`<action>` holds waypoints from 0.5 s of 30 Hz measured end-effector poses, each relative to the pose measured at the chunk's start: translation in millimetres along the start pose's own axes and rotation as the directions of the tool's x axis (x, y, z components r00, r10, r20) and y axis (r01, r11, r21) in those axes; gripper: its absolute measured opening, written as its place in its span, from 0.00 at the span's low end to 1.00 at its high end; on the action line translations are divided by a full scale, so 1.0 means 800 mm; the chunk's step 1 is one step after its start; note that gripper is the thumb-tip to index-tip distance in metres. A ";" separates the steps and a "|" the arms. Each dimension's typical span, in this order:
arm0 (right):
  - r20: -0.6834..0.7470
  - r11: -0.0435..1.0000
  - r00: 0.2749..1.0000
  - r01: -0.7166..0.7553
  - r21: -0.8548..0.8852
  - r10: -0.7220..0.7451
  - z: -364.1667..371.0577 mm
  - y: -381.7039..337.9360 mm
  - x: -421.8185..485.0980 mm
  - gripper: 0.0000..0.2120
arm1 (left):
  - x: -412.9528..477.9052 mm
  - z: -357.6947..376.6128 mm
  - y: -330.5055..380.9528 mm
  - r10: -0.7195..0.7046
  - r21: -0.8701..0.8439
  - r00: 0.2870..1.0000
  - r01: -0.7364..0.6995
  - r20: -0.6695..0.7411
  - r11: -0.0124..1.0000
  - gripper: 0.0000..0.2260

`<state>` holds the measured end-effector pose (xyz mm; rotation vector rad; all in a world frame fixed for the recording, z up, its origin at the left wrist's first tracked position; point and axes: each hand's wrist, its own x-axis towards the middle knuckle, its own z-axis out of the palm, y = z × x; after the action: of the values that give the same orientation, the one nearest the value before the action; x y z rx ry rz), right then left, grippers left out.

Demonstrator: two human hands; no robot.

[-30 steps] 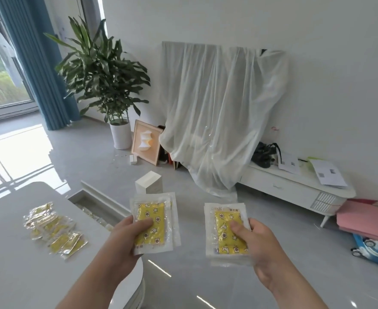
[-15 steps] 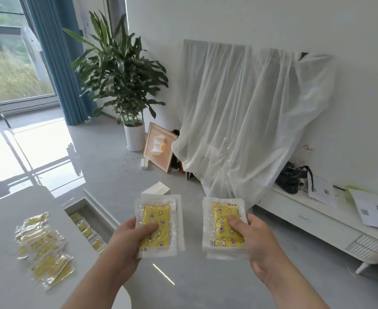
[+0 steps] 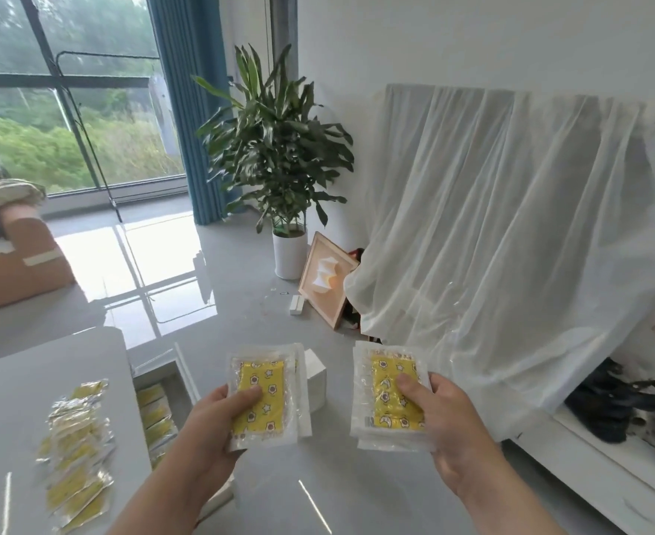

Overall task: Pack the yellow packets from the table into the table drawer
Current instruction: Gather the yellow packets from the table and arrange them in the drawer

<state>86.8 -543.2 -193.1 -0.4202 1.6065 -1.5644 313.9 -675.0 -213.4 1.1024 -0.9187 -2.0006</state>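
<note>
My left hand (image 3: 218,422) grips a small stack of yellow star-print packets (image 3: 266,395) in clear wrap, held up over the floor. My right hand (image 3: 449,415) holds a second stack of the same packets (image 3: 389,384), thumb on its face. Several more yellow packets (image 3: 75,453) lie in a row on the white table (image 3: 17,399) at the lower left. The open table drawer (image 3: 156,374) sticks out from the table's right side, with yellow packets (image 3: 155,411) lying inside it. Both hands are to the right of the drawer.
A small white box (image 3: 316,380) stands on the floor behind the left stack. Further back are a potted plant (image 3: 279,156), a leaning picture frame (image 3: 326,279) and a sheet-draped object (image 3: 511,245). A low white cabinet (image 3: 608,473) with a black bag (image 3: 611,407) runs along the right. A cardboard box (image 3: 13,260) sits at the left.
The view has swung left and upward, bringing the window and cardboard box into sight. Both hands still hold their stacks in about the same pose; the drawer's contents show more.
</note>
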 end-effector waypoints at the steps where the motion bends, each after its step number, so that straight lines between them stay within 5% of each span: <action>1: 0.017 1.000 1.000 -0.005 -0.012 0.006 -0.008 -0.008 0.018 0.07 | 0.012 0.013 0.000 0.003 -0.015 1.000 -0.003 -0.019 1.000 0.11; 15: 0.166 0.996 0.984 -0.051 -0.071 0.062 -0.040 -0.083 0.260 0.07 | 0.172 0.106 0.019 0.081 -0.078 0.973 -0.100 -0.218 0.992 0.09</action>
<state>-81.2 -685.7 -202.5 -0.5238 1.5301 -1.3982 184.7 -772.2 -223.9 1.1784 -0.7478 -1.7899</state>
